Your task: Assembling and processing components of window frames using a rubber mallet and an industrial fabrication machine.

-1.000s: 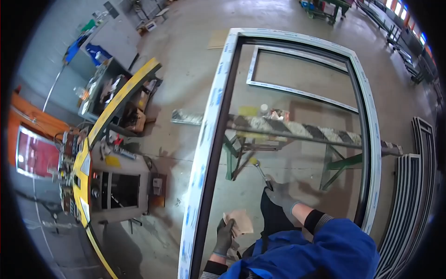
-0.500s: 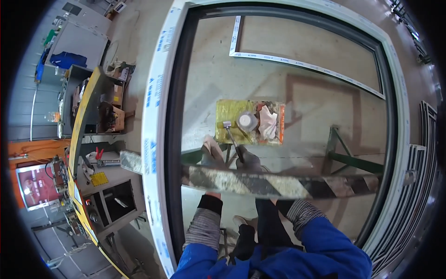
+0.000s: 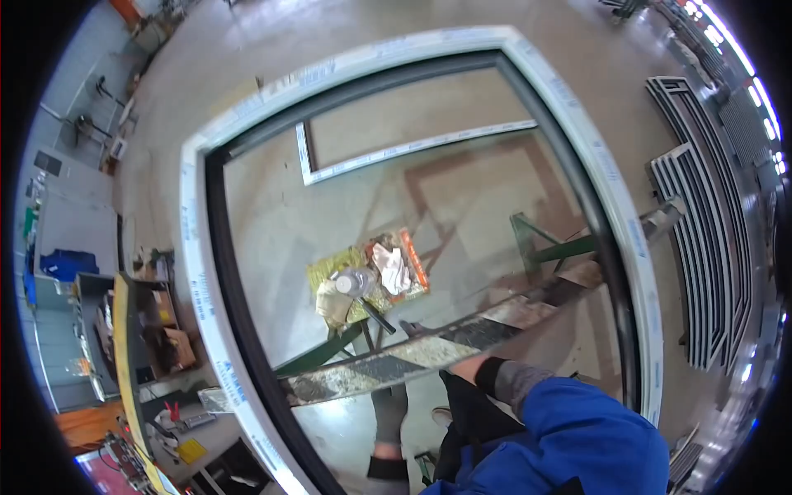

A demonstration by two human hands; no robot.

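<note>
From where I stand, the hammer (image 3: 379,317) lies with its dark, straight handle slanting toward the near right, its head out of my sight by a clear round container (image 3: 356,282). It rests on a yellow-green package (image 3: 320,272), seen through the opening of the big white frame (image 3: 202,285). The beige cloth (image 3: 333,304), limp and creased, lies left of the hammer at the package's near left edge. The gloved right hand (image 3: 417,328) pokes out just beyond the striped beam (image 3: 441,348), right of the handle; the gloved left hand (image 3: 389,415) is on the beam's near side. I can't tell how wide either one is. Half a second ago the right hand held the hammer and the left the cloth; both hands have since drawn back nearer.
</note>
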